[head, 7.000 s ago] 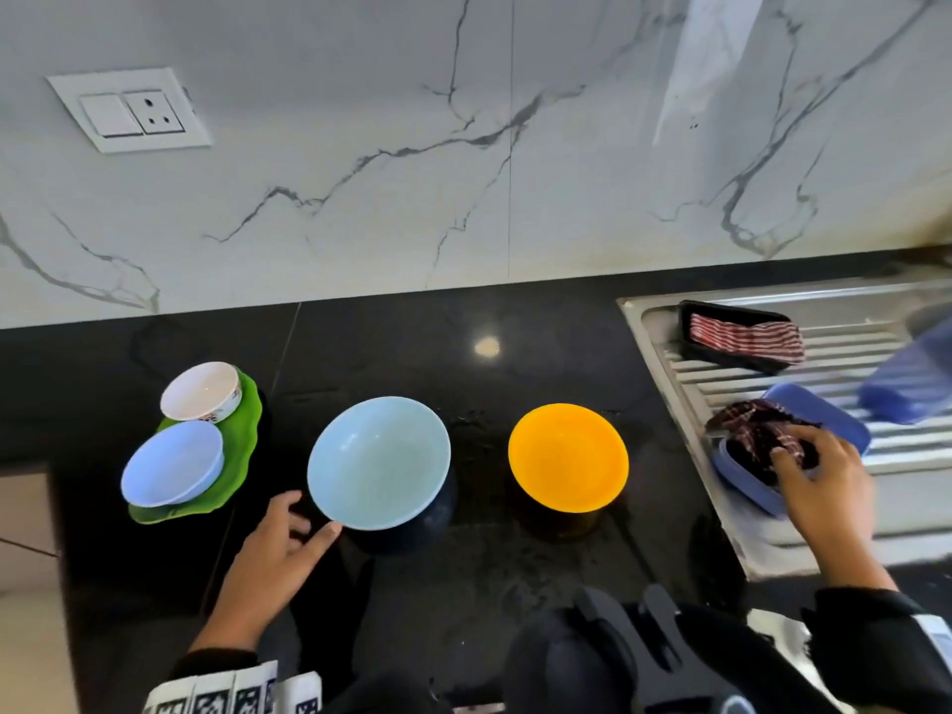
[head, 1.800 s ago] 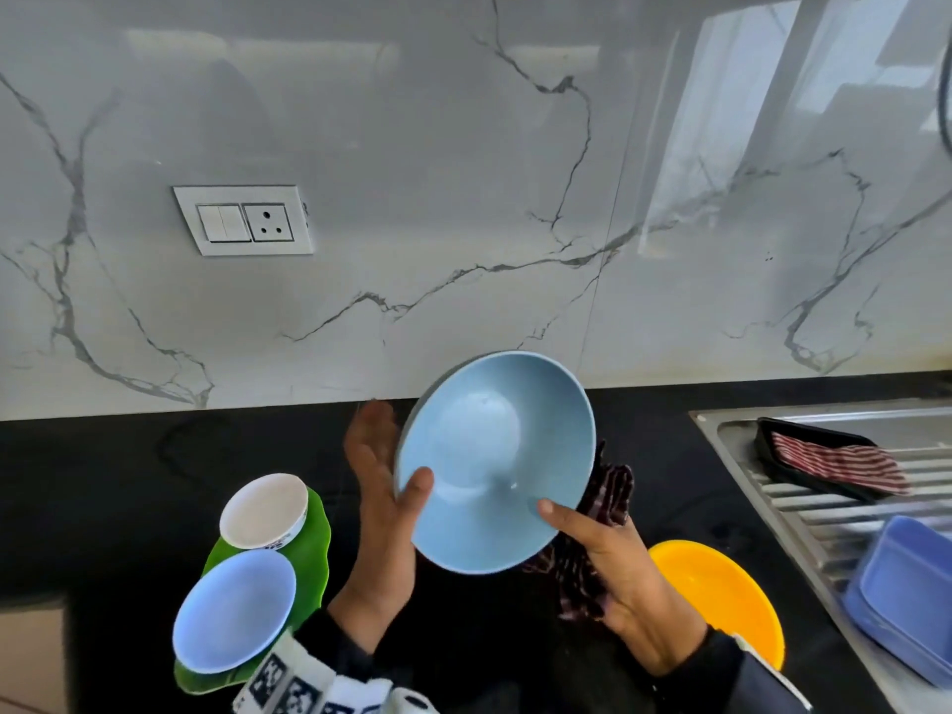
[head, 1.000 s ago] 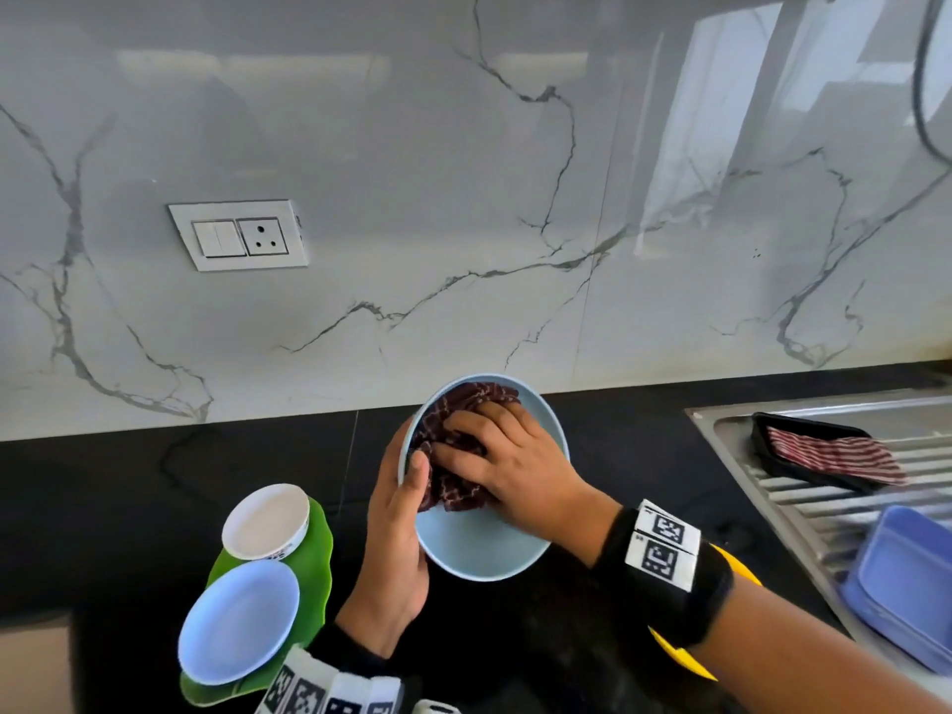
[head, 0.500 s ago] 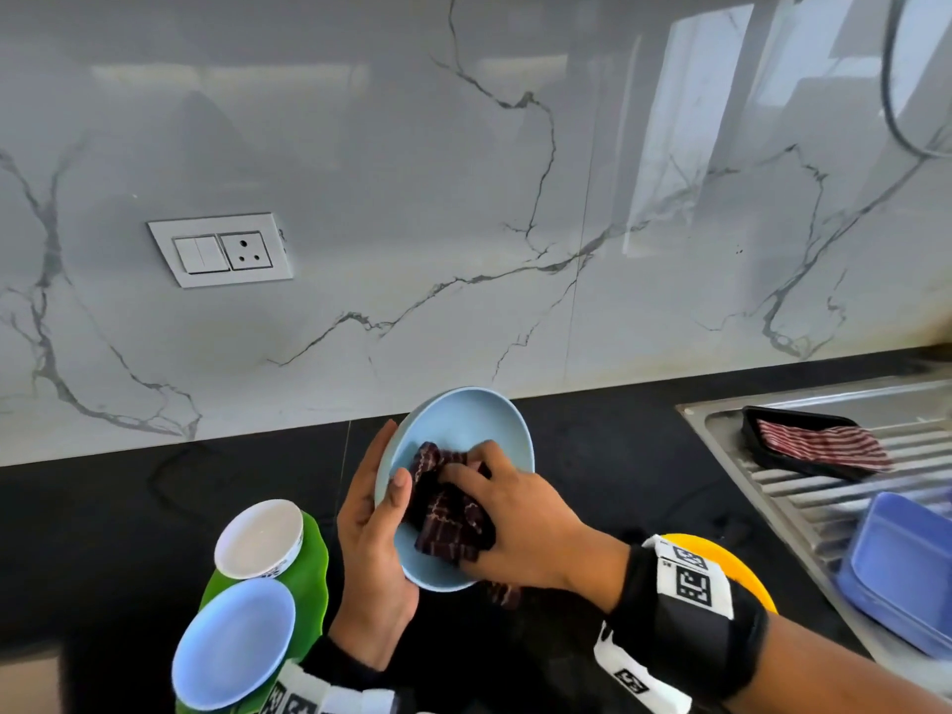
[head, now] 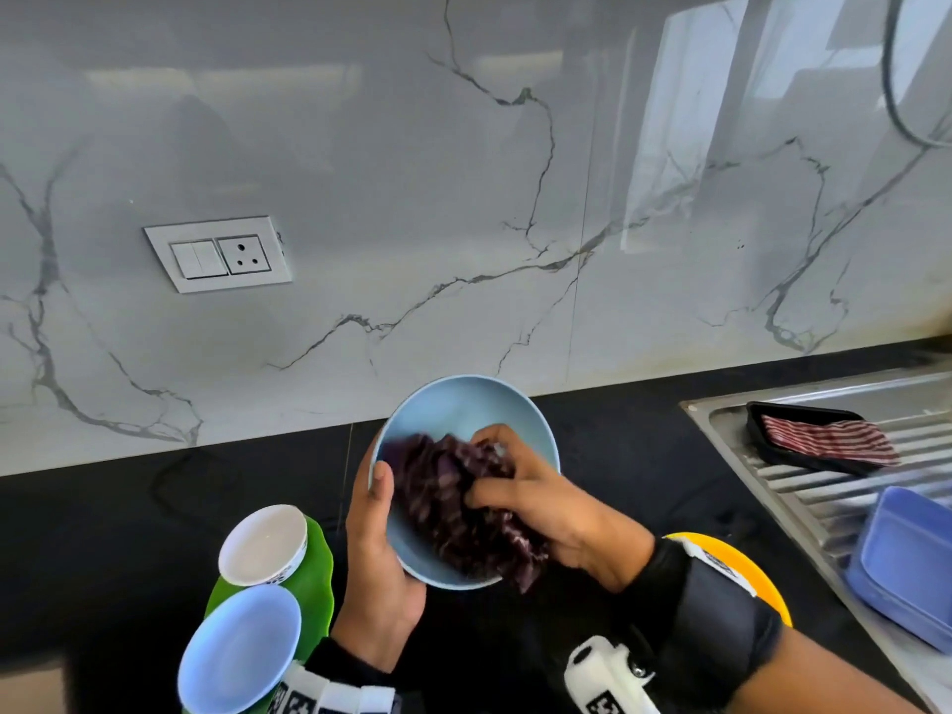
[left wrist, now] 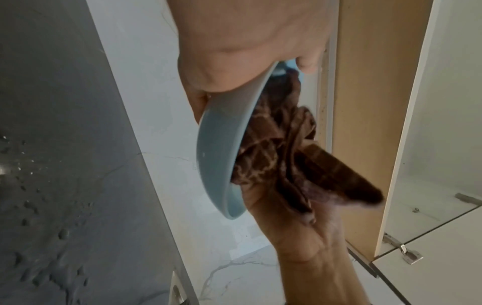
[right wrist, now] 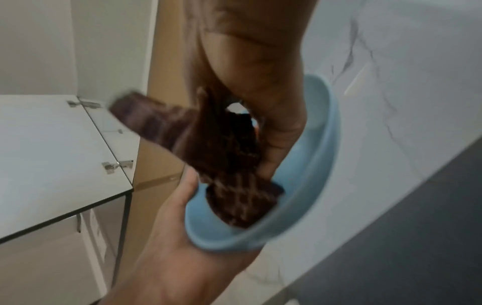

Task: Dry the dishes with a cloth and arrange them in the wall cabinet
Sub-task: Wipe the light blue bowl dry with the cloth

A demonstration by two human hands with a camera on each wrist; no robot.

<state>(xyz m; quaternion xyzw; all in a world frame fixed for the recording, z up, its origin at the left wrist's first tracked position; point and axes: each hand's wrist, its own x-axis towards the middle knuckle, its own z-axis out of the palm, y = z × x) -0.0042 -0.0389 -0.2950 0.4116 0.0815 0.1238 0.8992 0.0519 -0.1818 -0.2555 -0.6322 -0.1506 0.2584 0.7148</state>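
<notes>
A light blue bowl [head: 463, 409] is held tilted above the black counter. My left hand [head: 378, 548] grips its left rim, thumb inside, fingers behind. My right hand [head: 525, 497] clutches a dark maroon checked cloth [head: 443, 507] and presses it into the bowl's inside. In the left wrist view the bowl [left wrist: 221, 148] shows edge-on with the cloth [left wrist: 281, 156] bunched in it. In the right wrist view the cloth [right wrist: 229, 163] fills the bowl [right wrist: 313, 175], and open white cabinet doors [right wrist: 52, 154] hang above.
On the counter at the left, a white bowl [head: 262, 543] and a pale blue bowl [head: 239, 651] sit on a green plate [head: 317, 584]. A yellow bowl [head: 747, 569] lies behind my right wrist. The steel drainboard [head: 803, 487] holds a black tray with a striped cloth [head: 824, 438] and a blue container [head: 901, 569].
My right hand has swept the cloth round inside the bowl, now bunched lower and blurred with motion. The left hand keeps its hold on the rim.
</notes>
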